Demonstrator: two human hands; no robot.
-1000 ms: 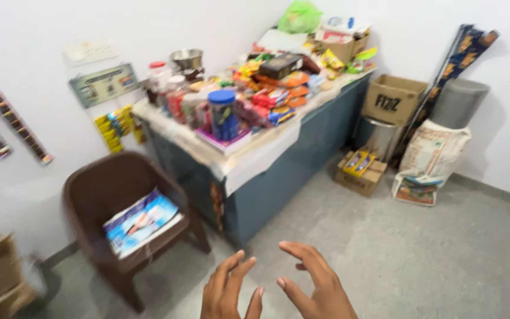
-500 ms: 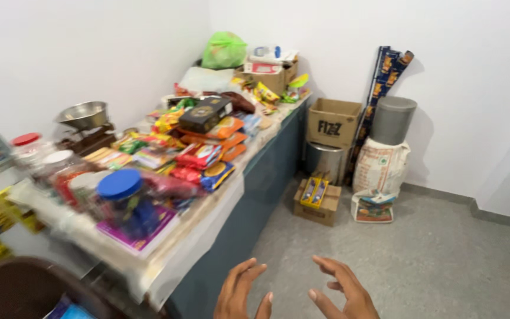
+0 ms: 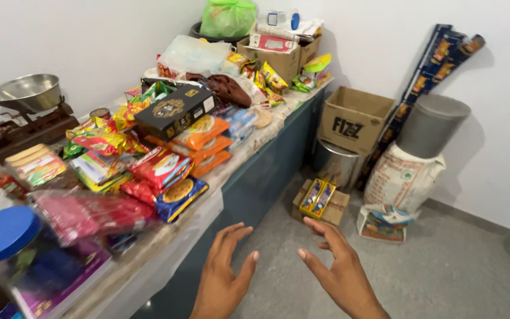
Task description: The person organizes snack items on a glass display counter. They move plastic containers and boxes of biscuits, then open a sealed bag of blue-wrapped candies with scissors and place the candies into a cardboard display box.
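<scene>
I see my left hand (image 3: 222, 277) and my right hand (image 3: 337, 272) low in the view, both bare and empty, fingers (image 3: 238, 231) spread and slightly curled, palms turned toward each other with a gap between them. They hover above the grey floor (image 3: 455, 272), touching nothing. Nearest to the left hand is the edge of the long tabletop (image 3: 240, 168), which runs away along the white wall on a dark blue-grey cabinet front. Close to that edge lies a blue snack packet showing a round biscuit (image 3: 179, 196), beside red foil packets (image 3: 159, 168) and a stack of orange packets (image 3: 205, 139). A flat black box with a gold emblem (image 3: 175, 109) rests on top of the pile farther back. At the near left stands a clear jar with a blue lid (image 3: 1, 236). A metal weighing scale with a steel bowl (image 3: 25, 100) sits at the far left. On the floor past the right hand are a small open cardboard box holding yellow packs (image 3: 320, 201), a larger brown cardboard box (image 3: 352, 118) and a white printed sack (image 3: 402, 180).
</scene>
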